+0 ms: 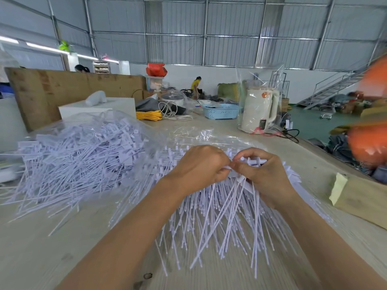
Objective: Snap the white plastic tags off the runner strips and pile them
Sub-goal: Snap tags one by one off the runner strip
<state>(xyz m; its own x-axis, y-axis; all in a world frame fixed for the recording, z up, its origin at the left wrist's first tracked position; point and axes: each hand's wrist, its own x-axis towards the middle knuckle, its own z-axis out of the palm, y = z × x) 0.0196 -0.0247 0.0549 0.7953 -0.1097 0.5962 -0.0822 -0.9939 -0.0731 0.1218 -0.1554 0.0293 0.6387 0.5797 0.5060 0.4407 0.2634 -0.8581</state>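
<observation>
Spreading across one pale table (62, 248), two heaps of white tags, uncountable, lie: a loose pile (73, 160) at ten o'clock and runner strips (219, 216) centre, tails pointing toward six o'clock, where left hand (201, 164) and right hand (263, 172) pinch one tag (254, 161).

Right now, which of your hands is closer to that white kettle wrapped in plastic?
Right. My right hand sits below and a little left of the kettle; my left hand is farther left, toward the loose tag pile.
</observation>
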